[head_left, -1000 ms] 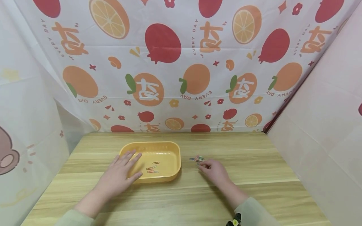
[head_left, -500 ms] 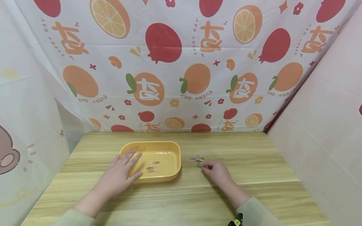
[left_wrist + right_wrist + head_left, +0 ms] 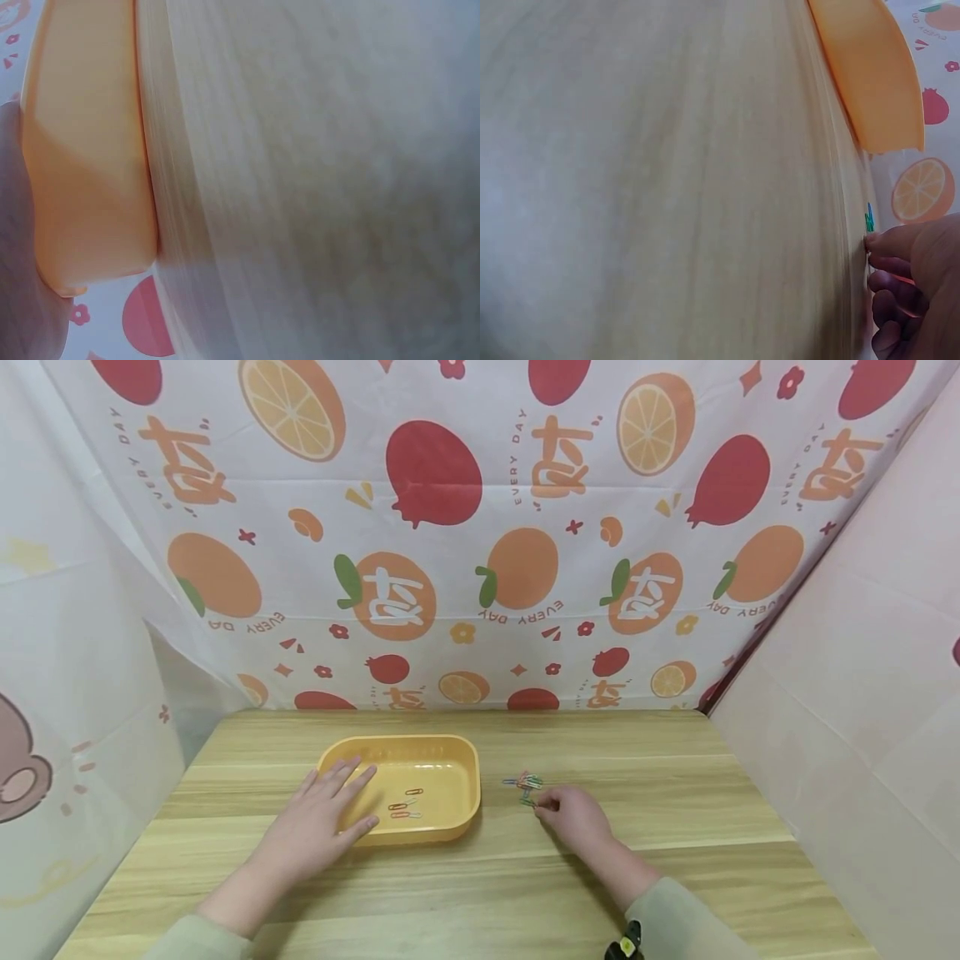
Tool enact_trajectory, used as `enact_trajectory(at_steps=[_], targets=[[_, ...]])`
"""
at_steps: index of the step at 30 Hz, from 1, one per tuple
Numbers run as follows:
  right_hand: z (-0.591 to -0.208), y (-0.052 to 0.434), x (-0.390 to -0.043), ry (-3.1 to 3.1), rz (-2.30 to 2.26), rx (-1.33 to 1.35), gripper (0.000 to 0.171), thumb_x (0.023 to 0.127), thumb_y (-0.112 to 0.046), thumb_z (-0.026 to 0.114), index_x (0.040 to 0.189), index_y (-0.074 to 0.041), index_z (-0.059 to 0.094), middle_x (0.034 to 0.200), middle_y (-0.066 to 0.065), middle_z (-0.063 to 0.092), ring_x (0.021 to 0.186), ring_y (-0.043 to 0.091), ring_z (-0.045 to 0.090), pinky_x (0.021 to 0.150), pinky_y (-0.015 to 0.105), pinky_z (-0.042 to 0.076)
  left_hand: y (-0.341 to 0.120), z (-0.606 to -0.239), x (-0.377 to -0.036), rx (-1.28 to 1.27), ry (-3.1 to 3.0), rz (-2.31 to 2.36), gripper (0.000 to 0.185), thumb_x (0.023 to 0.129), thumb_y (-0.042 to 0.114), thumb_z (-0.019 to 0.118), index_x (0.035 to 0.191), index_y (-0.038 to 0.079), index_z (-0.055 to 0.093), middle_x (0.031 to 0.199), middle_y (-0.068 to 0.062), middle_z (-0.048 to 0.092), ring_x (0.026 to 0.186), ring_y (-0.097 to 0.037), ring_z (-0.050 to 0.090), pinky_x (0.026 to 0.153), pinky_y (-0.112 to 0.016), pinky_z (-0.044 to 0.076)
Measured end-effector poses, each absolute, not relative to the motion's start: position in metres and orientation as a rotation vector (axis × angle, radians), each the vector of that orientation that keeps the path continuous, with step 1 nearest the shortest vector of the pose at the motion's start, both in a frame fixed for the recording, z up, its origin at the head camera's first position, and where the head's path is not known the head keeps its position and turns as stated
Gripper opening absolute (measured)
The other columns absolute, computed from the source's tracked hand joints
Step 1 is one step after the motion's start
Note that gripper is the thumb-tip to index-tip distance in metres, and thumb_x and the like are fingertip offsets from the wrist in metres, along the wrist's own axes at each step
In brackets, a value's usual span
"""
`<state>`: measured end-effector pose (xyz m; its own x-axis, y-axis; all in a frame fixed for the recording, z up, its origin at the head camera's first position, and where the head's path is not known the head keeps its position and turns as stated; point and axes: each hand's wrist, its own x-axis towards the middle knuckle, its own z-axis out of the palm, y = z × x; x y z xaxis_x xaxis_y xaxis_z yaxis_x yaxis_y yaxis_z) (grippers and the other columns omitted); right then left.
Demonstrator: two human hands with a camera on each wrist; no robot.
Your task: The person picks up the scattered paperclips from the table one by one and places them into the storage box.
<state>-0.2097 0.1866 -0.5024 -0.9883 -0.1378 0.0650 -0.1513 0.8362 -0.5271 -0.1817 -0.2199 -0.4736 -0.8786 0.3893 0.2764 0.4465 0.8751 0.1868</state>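
Yellow under its spread, straight fingers, the left hand (image 3: 315, 822) rests across the left edge of the tray (image 3: 442, 777), left of lower centre on my feed. Loose paper clips (image 3: 398, 807) lie inside. Rightward, just below centre, I see a coloured paper-clip heap (image 3: 530, 782); below it, a green paper clip (image 3: 528, 802), pinched in the right hand (image 3: 573, 818).

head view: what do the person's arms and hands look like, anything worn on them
The left sleeve and right sleeve are pale grey-green, ending short of the hands. The left hand and right hand are bare, with no gloves. A black piece with a yellow patch shows by the right sleeve; I can't tell what it is.
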Motion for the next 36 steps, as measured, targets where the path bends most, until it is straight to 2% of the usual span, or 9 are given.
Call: enact_trajectory(at_steps=[10,27,36], targets=[[-0.496,0.185,-0.214,-3.026,0.849,0.189,0.006,0.087,-0.022,0.076,0.083,-0.018,0.074,0.075,-0.01,0.063,0.068,0.008,0.055,0.062,0.029,0.049,-0.219,-0.472,-0.182,-0.638,-2.817,-0.352,0.075,0.095,0.063,0.05,0.155,0.02,0.036,0.159,-0.014,0.031,0.146,-0.039,0.025,0.122,-0.048,-0.001],[-0.487,0.179,-0.222,-3.142,0.75,0.148,0.012,0.083,-0.019,0.072,0.074,-0.018,0.063,0.072,-0.007,0.06,0.064,0.012,0.052,0.06,0.029,0.045,-0.217,-0.471,-0.18,-0.637,-2.799,-0.362,0.073,0.095,0.059,0.054,0.154,0.018,0.038,0.158,-0.015,0.033,0.145,-0.039,0.027,0.122,-0.051,0.004],[-0.49,0.179,-0.224,-3.15,0.786,0.173,0.013,0.081,-0.017,0.071,0.074,-0.016,0.06,0.071,-0.005,0.057,0.062,0.014,0.049,0.058,0.028,0.041,-0.219,-0.474,-0.18,-0.624,-2.82,-0.363,0.074,0.095,0.059,0.055,0.155,0.019,0.036,0.159,-0.014,0.032,0.146,-0.039,0.025,0.122,-0.05,0.001]])
